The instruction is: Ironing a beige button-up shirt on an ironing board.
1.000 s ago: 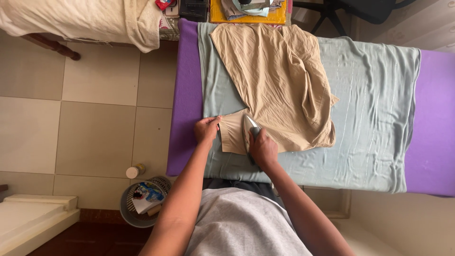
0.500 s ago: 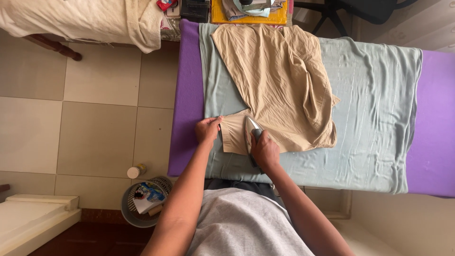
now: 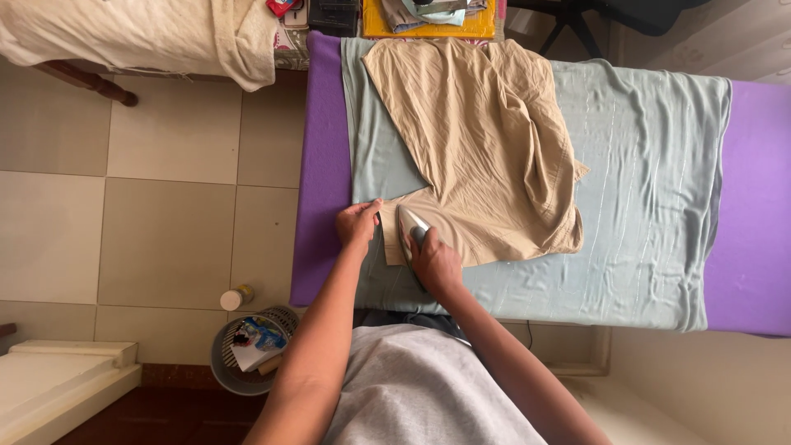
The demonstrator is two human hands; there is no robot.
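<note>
The right hand (image 3: pixel 437 265) is curled tight round the handle of a grey iron (image 3: pixel 409 226), fingers wrapped over it so only the pointed front of the iron shows beyond the knuckles. The iron sits flat on the near corner of a tan garment (image 3: pixel 482 140), its tip pointing away from the person. Just beside the iron, on its left, the left hand (image 3: pixel 359 224) lies with fingers bent and pressed down on the very edge of that same corner — pinning the cloth, not lifting it. The two hands are close together with only a strip of fabric between them.

The tan garment is spread over a pale green sheet (image 3: pixel 651 189), which in turn covers a purple board (image 3: pixel 321 165). Most of the garment lies beyond the iron, toward the far end of the board, and it is full of fine creases; its right side is folded over on itself with a seamed edge showing. The patch around the iron looks smoother than the rest.

On the floor left of the board, near the person's left elbow, stands a round grey bin (image 3: pixel 247 350) with scraps in it — a small capped bottle (image 3: pixel 234 297) beside it.
</note>
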